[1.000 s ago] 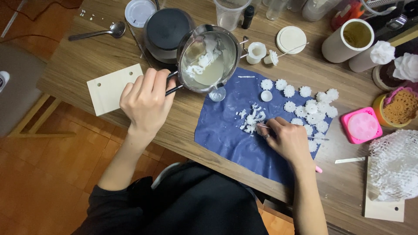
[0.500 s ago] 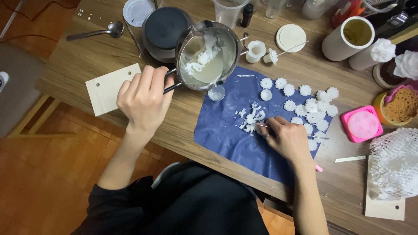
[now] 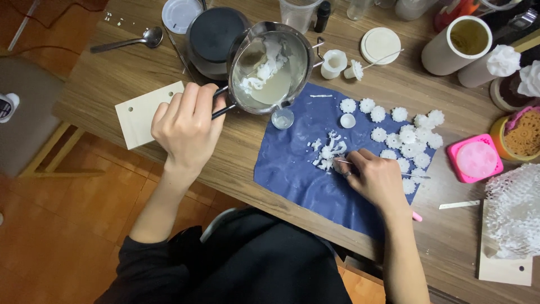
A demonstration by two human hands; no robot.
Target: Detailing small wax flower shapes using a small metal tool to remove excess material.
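Tipped further now, your left hand clamps the pot (over the cup); right hand pinches a pick.

one pot, one spoon

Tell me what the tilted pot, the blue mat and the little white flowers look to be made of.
Pot in the left hand: polished metal, likely steel; its wall gleams and reflects.
Blue mat: soft matte sheet, perhaps silicone or cloth; it lies slightly wavy with no shine.
White flowers: probably wax; opaque, matching the half-melted white lumps in the pot.
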